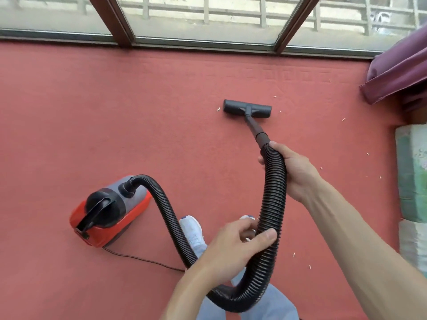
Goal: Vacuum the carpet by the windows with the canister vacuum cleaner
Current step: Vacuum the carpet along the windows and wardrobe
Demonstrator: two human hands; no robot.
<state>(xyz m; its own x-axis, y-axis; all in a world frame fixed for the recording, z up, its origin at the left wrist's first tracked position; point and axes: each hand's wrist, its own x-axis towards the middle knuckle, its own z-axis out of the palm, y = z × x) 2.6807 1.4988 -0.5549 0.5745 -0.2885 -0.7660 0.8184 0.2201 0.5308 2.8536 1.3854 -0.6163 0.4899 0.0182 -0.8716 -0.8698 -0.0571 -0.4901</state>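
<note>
You are mid-sweep on the red carpet, which runs to the windows on the far side. The canister vacuum cleaner sits near left, its hose looping up to you. The floor head lies flat at centre, short of the window edge, with pale scraps mostly to its right. Next, judge a push far and rightward. Your right hand, arm extended, is wrapped round the hose's top; your left hand pinches it lower down.
</note>
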